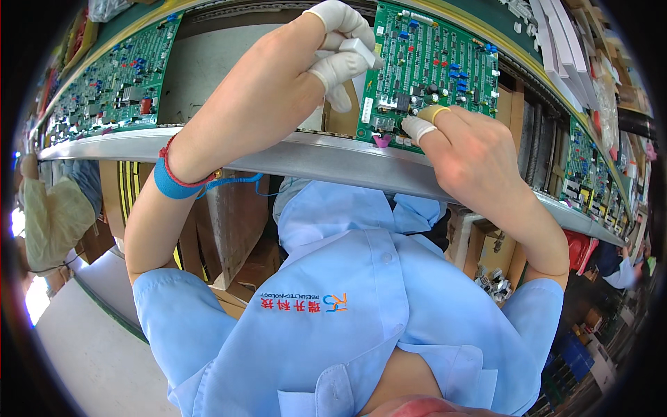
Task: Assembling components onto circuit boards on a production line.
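Observation:
My left hand (299, 69), its fingers in white finger cots, pinches a small white rectangular block (358, 53) at the left edge of a green circuit board (434, 59). That board carries many small parts, among them blue, red and black ones. On its near edge rests my right hand (469, 142), with a white and a yellow finger cot. Its fingertips are pressed together low among the components; whatever lies between them is hidden. A purple piece (382, 141) sits at the board's near left corner. Round my left wrist runs a blue strap (174, 182) with a coiled cord.
A metal rail (306, 154) runs along the near side of the line. Another green board (114, 83) lies to the left, and a further board (590, 174) to the right. White strips (563, 42) are stacked at the far right. Another person's sleeve (59, 215) shows at the left.

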A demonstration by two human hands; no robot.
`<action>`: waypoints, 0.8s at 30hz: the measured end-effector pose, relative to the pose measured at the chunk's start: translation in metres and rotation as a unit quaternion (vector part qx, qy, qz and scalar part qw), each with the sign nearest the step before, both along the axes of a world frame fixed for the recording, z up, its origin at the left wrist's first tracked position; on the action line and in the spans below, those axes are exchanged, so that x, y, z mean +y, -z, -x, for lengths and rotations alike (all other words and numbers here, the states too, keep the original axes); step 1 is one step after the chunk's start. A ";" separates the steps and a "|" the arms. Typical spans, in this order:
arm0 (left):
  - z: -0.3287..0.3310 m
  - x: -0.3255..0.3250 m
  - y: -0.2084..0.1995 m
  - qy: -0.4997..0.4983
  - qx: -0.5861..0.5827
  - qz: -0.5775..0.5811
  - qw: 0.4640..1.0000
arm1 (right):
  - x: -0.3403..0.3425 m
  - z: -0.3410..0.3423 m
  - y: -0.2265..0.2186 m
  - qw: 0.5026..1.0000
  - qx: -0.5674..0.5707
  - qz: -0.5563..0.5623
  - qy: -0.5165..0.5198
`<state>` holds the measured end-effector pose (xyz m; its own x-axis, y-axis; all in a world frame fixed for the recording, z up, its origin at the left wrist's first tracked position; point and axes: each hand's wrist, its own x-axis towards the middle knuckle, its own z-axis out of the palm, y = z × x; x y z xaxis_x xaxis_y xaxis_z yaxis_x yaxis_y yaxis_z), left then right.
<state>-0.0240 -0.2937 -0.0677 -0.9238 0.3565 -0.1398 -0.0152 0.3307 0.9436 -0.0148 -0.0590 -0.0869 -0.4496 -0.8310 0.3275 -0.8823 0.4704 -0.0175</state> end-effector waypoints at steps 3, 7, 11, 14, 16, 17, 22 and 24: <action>-0.001 -0.003 0.005 -0.004 0.086 0.010 0.996 | 0.001 0.002 0.003 1.000 0.023 0.003 0.009; -0.003 -0.001 -0.003 -0.005 0.017 0.043 0.999 | 0.002 0.003 0.005 1.000 0.017 0.015 0.014; -0.005 0.003 -0.002 -0.018 0.001 0.040 0.999 | 0.002 0.005 0.008 0.999 0.025 0.023 0.020; -0.007 0.004 -0.001 -0.038 -0.023 0.029 0.999 | 0.003 0.004 0.007 1.000 0.009 0.024 0.015; -0.008 0.001 0.002 -0.027 -0.021 0.015 0.999 | 0.002 0.003 0.006 1.000 0.007 0.019 0.011; -0.008 0.001 0.002 -0.027 -0.022 0.014 0.999 | 0.002 0.003 0.005 1.000 0.006 0.012 0.009; -0.012 0.000 0.003 -0.032 -0.021 0.020 0.999 | -0.003 -0.001 0.005 0.999 0.033 0.006 0.015; -0.012 -0.001 0.004 -0.027 -0.028 0.007 0.999 | -0.003 -0.002 0.004 0.999 0.042 0.000 0.021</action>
